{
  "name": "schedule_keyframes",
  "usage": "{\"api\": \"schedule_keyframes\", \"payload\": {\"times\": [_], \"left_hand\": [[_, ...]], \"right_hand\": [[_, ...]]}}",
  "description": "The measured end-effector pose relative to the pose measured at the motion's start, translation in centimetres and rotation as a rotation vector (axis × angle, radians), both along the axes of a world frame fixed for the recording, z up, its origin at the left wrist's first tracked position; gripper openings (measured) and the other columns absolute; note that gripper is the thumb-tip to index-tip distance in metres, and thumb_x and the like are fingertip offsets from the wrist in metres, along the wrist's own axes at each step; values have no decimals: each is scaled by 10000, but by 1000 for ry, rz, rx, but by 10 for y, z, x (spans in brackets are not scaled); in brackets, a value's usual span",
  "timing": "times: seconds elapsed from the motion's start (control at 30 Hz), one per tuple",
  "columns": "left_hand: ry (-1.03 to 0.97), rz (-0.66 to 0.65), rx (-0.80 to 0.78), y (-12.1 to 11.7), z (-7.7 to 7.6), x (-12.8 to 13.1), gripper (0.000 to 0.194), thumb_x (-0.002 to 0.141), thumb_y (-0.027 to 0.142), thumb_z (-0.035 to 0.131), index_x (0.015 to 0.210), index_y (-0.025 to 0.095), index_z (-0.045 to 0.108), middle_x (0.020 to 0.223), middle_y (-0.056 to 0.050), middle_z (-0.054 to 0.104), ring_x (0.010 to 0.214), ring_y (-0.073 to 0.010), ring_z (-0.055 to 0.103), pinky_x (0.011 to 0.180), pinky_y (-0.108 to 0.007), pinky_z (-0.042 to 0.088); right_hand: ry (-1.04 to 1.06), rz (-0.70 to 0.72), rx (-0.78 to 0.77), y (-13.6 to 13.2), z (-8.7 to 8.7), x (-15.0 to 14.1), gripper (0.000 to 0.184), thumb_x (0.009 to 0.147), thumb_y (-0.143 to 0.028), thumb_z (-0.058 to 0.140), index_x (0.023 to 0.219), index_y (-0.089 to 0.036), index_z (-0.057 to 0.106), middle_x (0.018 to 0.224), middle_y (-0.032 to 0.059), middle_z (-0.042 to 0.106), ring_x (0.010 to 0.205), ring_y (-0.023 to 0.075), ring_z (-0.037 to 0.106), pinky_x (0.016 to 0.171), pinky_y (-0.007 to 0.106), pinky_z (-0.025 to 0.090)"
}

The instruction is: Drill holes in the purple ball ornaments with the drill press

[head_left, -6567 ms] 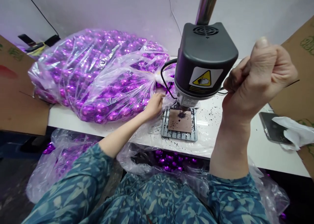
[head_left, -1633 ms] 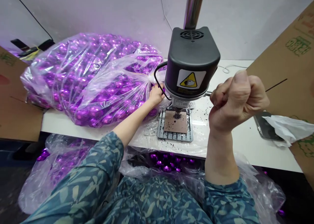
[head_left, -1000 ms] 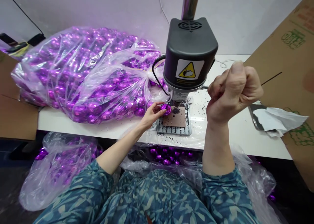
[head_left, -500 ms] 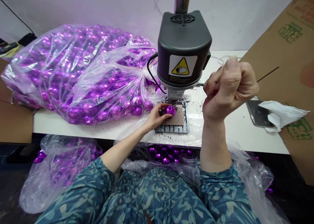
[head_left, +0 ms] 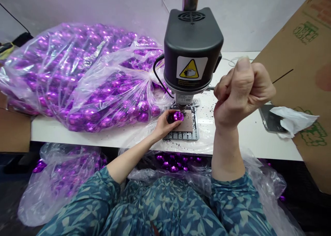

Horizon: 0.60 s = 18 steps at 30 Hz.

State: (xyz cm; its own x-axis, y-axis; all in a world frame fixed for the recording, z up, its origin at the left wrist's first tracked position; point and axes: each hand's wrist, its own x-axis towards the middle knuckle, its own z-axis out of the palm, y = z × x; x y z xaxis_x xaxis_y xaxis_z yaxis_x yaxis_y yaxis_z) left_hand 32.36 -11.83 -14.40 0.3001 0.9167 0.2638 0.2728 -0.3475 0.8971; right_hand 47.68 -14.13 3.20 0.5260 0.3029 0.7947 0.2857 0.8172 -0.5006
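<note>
Near the front edge of the white bench [head_left: 261, 141], the left hand [head_left: 163, 125] now pinches one purple ball [head_left: 179, 116] over one brown board [head_left: 186, 126], brought in from beside one large bag [head_left: 85, 74], placing it close below one machine [head_left: 192, 39]. The right hand [head_left: 243, 88] clenches one lever [head_left: 211, 88].

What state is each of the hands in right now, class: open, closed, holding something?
Left hand: holding a shiny purple faceted ball.
Right hand: closed in a fist, apparently around a thin grey metal rod.
</note>
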Motion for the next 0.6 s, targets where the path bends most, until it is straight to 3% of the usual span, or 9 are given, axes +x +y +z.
{"api": "schedule_keyframes", "payload": {"times": [0.17, 0.43, 0.6], "left_hand": [[69, -19, 99, 2, -3, 10, 446, 773, 244, 854, 1155, 186, 632, 1111, -68, 716, 1008, -217, 696, 901, -363, 580], [30, -48, 178, 3, -10, 13, 464, 769, 198, 859, 1165, 175, 617, 1116, -76, 714, 1007, -213, 706, 891, -352, 586], [13, -29, 137, 1, -12, 12, 500, 764, 227, 870, 1179, 181, 597, 1125, -81, 722, 1014, -222, 717, 897, -370, 595]], "right_hand": [[-31, -9, 11, 6, 5, 3, 482, 929, -337, 593, 566, -219, 297, 423, -85, 341, 367, 25, 302, 426, 247, 220], [-127, -41, -105, 15, 13, 10, 485, 951, -464, 522, 616, -223, 269, 457, -94, 318, 379, 8, 304, 432, 206, 291], [-54, 14, 17, 9, 5, 6, 458, 926, -361, 588, 598, -218, 303, 438, -91, 325, 366, 20, 297, 405, 230, 242]]}}
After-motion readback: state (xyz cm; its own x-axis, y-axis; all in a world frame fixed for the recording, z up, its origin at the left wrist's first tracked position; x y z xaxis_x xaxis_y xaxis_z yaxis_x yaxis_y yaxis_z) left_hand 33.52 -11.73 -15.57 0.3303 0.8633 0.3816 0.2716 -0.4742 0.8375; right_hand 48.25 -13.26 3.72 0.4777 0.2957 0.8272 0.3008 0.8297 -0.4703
